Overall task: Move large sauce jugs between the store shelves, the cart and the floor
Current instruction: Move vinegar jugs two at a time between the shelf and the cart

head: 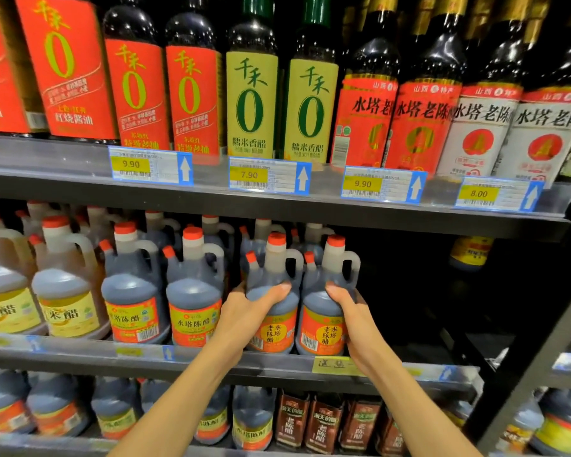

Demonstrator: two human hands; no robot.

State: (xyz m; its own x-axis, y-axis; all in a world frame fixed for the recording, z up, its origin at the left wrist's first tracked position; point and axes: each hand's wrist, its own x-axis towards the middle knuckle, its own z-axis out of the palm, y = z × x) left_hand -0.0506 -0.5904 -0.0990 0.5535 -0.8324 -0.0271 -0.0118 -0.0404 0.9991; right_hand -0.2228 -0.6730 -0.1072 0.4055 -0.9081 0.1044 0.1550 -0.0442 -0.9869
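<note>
From the head camera I am looking at a dark metal store shelf unit [277, 206] with three levels in view. On the middle shelf my left hand [254, 308] is curling round the shoulder of a large translucent plastic jug of dark vinegar with a red cap and an orange-red label [272, 311], thumb lying across its front and the fingers wrapping behind on the left side. My right hand [346, 308] is gripping the neighbouring jug of the same kind [327, 321] in the same way, thumb over the front of the shoulder, fingers going round its right side. Both jugs are standing upright at the front edge of the middle shelf, touching each other (whether they are lifting off the shelf board I cannot tell).

Just beside them on the left are standing two more dark jugs with orange labels [195, 308], and further left two jugs of pale yellow rice vinegar [66, 305]. To the right of the gripped pair the shelf is showing only dark space. On the top shelf tall dark glass bottles with red, green and white labels [249, 103] are lining up above blue-edged price tags [269, 175]. The bottom shelf is carrying more dark jugs and brown-labelled bottles [323, 423].
</note>
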